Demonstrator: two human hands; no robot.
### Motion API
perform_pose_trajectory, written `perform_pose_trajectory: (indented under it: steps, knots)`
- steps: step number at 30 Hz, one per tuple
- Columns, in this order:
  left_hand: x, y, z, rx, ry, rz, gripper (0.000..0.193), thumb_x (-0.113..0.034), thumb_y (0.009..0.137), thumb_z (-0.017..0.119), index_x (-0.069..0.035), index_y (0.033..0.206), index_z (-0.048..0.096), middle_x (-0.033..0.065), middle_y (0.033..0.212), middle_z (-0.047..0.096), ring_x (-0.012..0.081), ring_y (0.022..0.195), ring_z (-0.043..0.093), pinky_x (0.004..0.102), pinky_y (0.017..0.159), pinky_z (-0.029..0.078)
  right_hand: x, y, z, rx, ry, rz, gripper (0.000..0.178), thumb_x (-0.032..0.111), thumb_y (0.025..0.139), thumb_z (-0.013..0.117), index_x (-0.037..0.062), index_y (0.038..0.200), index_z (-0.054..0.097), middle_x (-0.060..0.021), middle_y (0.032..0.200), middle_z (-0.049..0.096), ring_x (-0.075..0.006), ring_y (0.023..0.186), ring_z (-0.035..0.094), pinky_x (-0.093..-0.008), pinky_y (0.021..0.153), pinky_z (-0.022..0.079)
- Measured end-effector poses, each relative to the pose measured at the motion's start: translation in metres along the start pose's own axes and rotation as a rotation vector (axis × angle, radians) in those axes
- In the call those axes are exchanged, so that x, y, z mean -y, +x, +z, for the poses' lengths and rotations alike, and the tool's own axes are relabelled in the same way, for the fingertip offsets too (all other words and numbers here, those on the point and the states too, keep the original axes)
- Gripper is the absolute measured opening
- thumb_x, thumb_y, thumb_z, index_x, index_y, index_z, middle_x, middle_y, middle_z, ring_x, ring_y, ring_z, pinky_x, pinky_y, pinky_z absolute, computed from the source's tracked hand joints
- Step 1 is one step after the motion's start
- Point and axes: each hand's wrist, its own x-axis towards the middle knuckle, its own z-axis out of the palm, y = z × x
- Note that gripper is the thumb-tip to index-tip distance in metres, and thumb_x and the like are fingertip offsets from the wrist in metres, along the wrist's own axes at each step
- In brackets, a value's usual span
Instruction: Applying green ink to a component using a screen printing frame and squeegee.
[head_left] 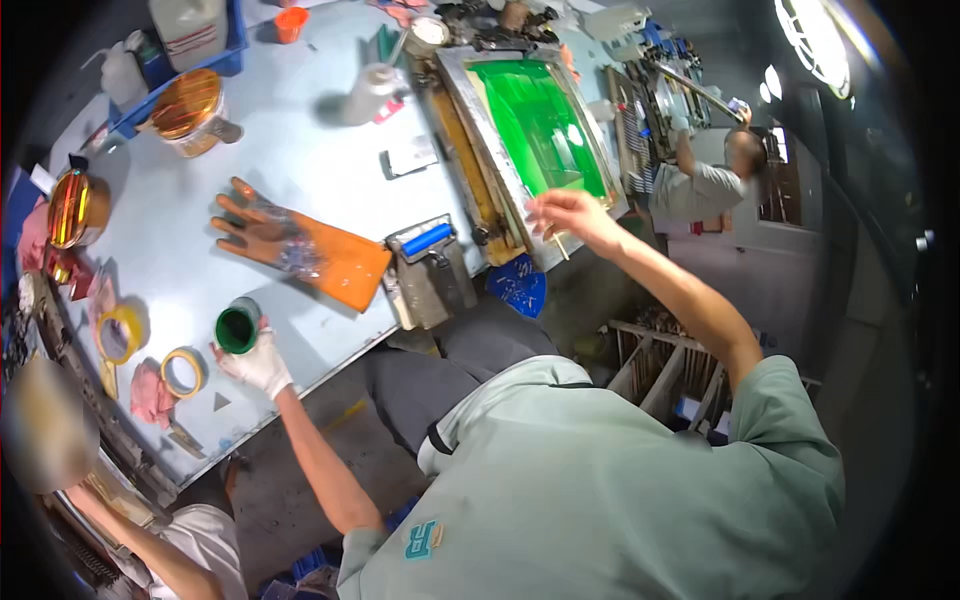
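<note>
Much here is hard to read: the fisheye bends the pale blue worktable (300,170) toward the rim, a blurred head at lower left hides that table corner, and our own grey-green shirt fills the lower middle, covering whatever lies below. The clutter at the table's far end is too small to tell apart. Of containers, we note a white jug with a red-striped label (190,28) standing in a blue crate (232,55) at the top left, a white bottle (368,92) lying near the frame, and two amber-lidded tins (188,108) along the left edge; any print on them is unreadable. Our left hand (258,362), in a white glove, reaches out to the table's near edge and closes around a small cup of green ink (238,328). Our right hand (568,213), bare, arm stretched forward, pinches a thin stick (558,243) over the near corner of the green-meshed screen frame (540,125). An orange rubber glove (290,245) lies flat between the two hands.
</note>
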Motion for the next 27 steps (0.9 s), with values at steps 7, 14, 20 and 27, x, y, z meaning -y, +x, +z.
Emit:
perform_pose_trajectory:
  steps: [7,14,20,27]
  knots:
    - [-0.056,-0.023,0.007,0.196,-0.015,-0.011,0.062,0.001,0.079,0.084,0.005,0.133,0.055,0.0142,0.131,0.063,0.0214,0.111,0.064,0.0359,0.100,0.053,0.009,0.120,-0.165,-0.234,-0.489,-0.414,0.040,0.019,0.100,0.061,0.0031,0.137,0.058,-0.0102,0.122,0.069,-0.0155,0.095,0.068,-0.0306,0.079,0.058]
    - [-0.218,-0.109,0.080,0.304,-0.336,-0.133,0.059,0.006,0.075,0.085,0.007,0.128,0.059,0.0107,0.122,0.067,0.0180,0.104,0.065,0.0334,0.097,0.051,0.052,0.296,-0.267,-0.368,-1.242,-0.824,0.040,0.016,0.088,0.064,0.0038,0.125,0.058,-0.0221,0.106,0.066,-0.0369,0.101,0.066,-0.0464,0.088,0.052]
    - [-0.266,-0.156,0.114,0.443,-0.433,-0.179,0.050,0.005,0.078,0.083,0.004,0.124,0.063,0.0087,0.115,0.070,0.0173,0.100,0.068,0.0337,0.093,0.055,0.028,0.350,-0.251,-0.258,-1.248,-0.832,0.049,0.007,0.084,0.063,0.0049,0.133,0.057,-0.0228,0.121,0.063,-0.0437,0.119,0.056,-0.0473,0.102,0.047]
    - [-0.279,-0.179,0.143,0.397,-0.342,-0.057,0.070,-0.019,0.069,0.087,-0.001,0.128,0.055,0.0182,0.114,0.066,0.0320,0.106,0.066,0.0397,0.092,0.053,-0.008,0.328,-0.335,-0.211,-1.352,-0.853,0.044,0.015,0.082,0.076,0.0038,0.124,0.070,-0.0200,0.108,0.068,-0.0411,0.111,0.059,-0.0459,0.102,0.046]
